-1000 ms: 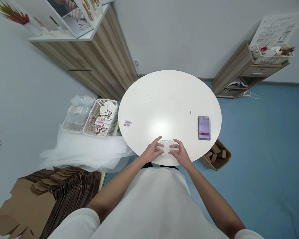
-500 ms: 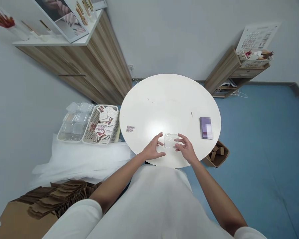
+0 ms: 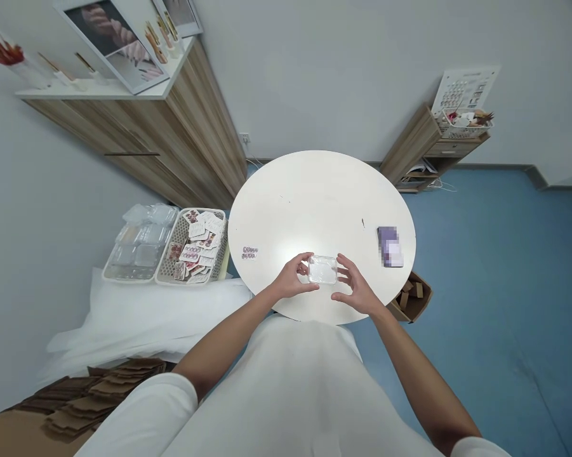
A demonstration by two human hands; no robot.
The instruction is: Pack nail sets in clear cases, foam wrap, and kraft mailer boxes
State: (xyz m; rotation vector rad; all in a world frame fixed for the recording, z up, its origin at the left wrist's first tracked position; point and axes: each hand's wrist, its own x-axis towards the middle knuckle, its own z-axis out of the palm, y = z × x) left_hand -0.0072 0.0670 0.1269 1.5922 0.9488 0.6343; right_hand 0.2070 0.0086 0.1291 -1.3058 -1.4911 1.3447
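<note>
Near the table's front edge is a small clear plastic box point(image 3: 322, 270), see-through and rectangular with rounded corners. My left hand point(image 3: 292, 277) grips its left end, index finger along the far side and thumb along the near side. Beside the right end, my right hand point(image 3: 357, 287) is open, with thumb and fingers spread apart and the fingertips close to the box. A small card of purple-pink oval pieces point(image 3: 249, 253) lies on the white oval table point(image 3: 324, 190), to the left of my hands.
A purple item point(image 3: 389, 246), partly pixelated, lies at the table's right. Left of the table are a basket of printed cards point(image 3: 197, 244) and a bin of clear plastic boxes point(image 3: 143, 247). An open cardboard box point(image 3: 415, 298) stands below right; folded cardboard point(image 3: 90, 393) lies lower left.
My left hand has closed on the left end of the clear box. My right hand has loosened from its right end and spread open. The view has shifted slightly.
</note>
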